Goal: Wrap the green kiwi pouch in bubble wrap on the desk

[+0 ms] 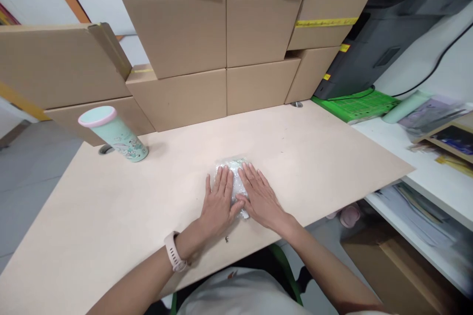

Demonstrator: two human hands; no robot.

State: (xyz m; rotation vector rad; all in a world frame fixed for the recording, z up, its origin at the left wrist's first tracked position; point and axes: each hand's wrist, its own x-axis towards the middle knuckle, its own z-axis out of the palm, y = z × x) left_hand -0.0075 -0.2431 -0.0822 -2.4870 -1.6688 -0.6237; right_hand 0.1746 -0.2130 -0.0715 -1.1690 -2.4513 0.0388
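A small clear plastic packet (238,184), crinkled and shiny with something whitish inside, lies flat on the table (177,167) near its front edge. My left hand (219,199) rests on the packet's left part, palm down, fingers stretched out. On the right part lies my right hand (261,198), also flat with its fingers extended. Both thumbs point inward and come close together over the lower part of the packet. Much of the packet is hidden beneath the hands, and its contents cannot be made out.
A mint tumbler (120,135) with a pink rim stands at the back left. Cardboard boxes (192,98) are stacked along the table's far edge. To the right are a green crate (358,106), a dark grey machine (384,44) and a white shelf (388,138). A tiny dark bit (226,239) lies near the front edge.
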